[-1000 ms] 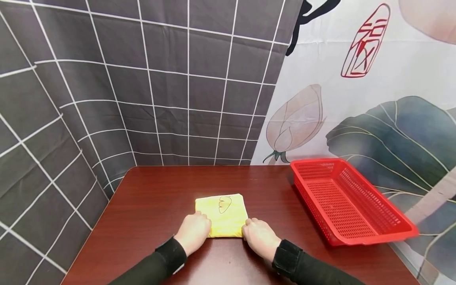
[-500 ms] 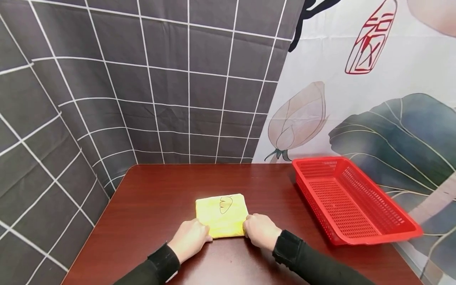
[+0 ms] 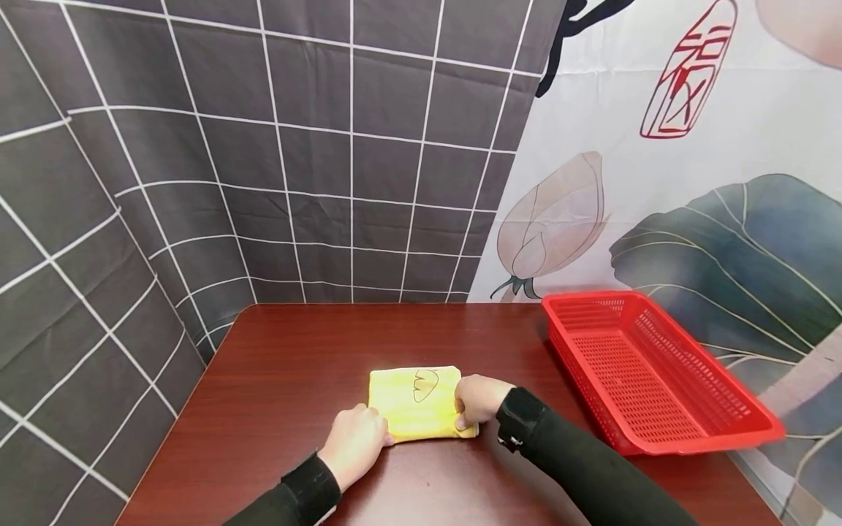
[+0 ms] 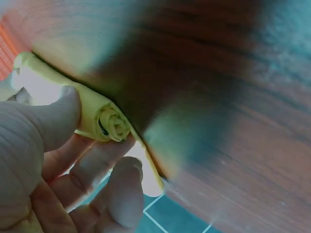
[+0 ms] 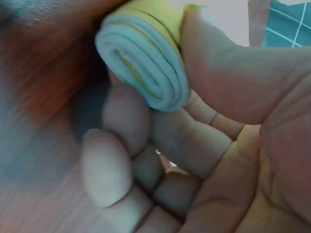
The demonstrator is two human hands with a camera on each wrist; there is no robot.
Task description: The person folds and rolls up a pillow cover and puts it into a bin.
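Observation:
A yellow cloth (image 3: 411, 409) with a small outlined drawing lies on the table, its near edge wound into a roll. My left hand (image 3: 355, 442) grips the roll's left end; in the left wrist view the thumb lies on top of the rolled cloth (image 4: 92, 104), fingers curled beneath. My right hand (image 3: 483, 398) holds the right end of the roll. Seen from the right wrist, that end shows pale layers wound in a flat spiral (image 5: 146, 68), thumb over it and fingers under. Beyond the roll, the rest of the cloth lies flat.
A red plastic basket (image 3: 631, 387) with perforated walls stands at the table's right side. The dark red wooden table (image 3: 283, 365) meets a grey gridded curtain (image 3: 296, 168) at the back and left, and a printed flower curtain (image 3: 559, 95) at the right.
My right hand has moved up and turned inward over the cloth's right edge, uncovering its near right corner. The cloth has shifted slightly right and its far edge sits a little nearer.

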